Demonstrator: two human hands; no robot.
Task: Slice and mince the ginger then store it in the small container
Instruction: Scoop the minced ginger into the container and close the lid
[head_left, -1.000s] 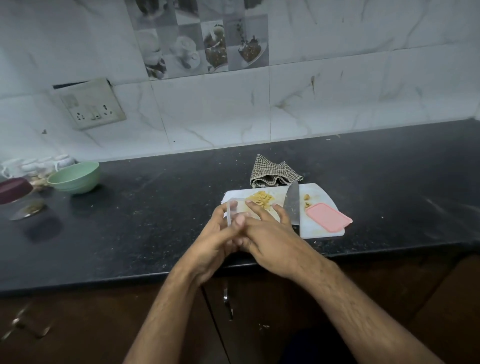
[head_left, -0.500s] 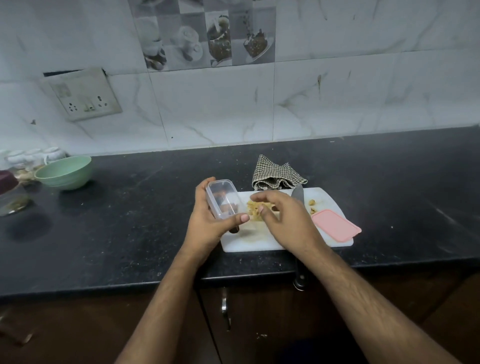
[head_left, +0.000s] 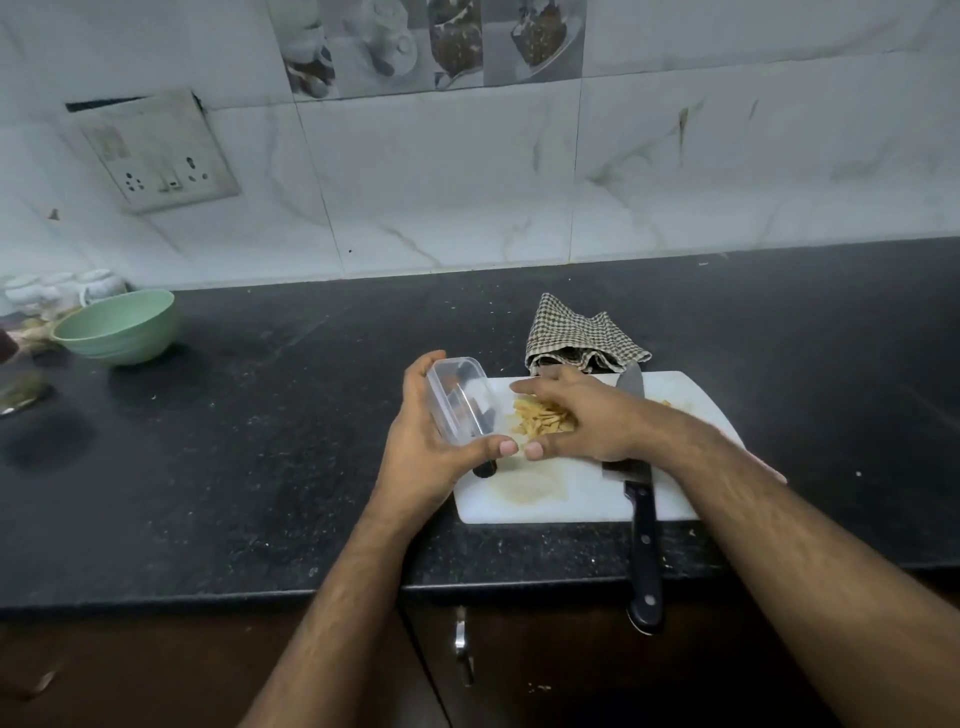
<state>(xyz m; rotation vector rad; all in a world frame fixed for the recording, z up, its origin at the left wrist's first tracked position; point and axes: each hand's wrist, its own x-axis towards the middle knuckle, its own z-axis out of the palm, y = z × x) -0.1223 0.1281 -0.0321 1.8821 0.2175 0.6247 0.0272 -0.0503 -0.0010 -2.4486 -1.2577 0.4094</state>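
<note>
Cut ginger strips (head_left: 537, 422) lie in a pile on the white cutting board (head_left: 571, 493). My left hand (head_left: 421, 457) grips the small clear container (head_left: 460, 402), tipped on its side at the board's left edge with its mouth toward the pile. My right hand (head_left: 587, 421) rests over the ginger, fingers stretched out and thumb on the board, close to my left thumb. A black-handled knife (head_left: 644, 551) lies along the board's right part, its blade partly under my right wrist.
The knife handle overhangs the counter's front edge. A checked cloth (head_left: 576, 338) sits just behind the board. A green bowl (head_left: 117, 327) and small jars stand at the far left. A short dark object (head_left: 484, 469) pokes out beneath my left thumb.
My left hand has kept the container tilted at the board's edge. My right hand has spread flatter over the ginger pile, and its arm now hides the pink lid.
</note>
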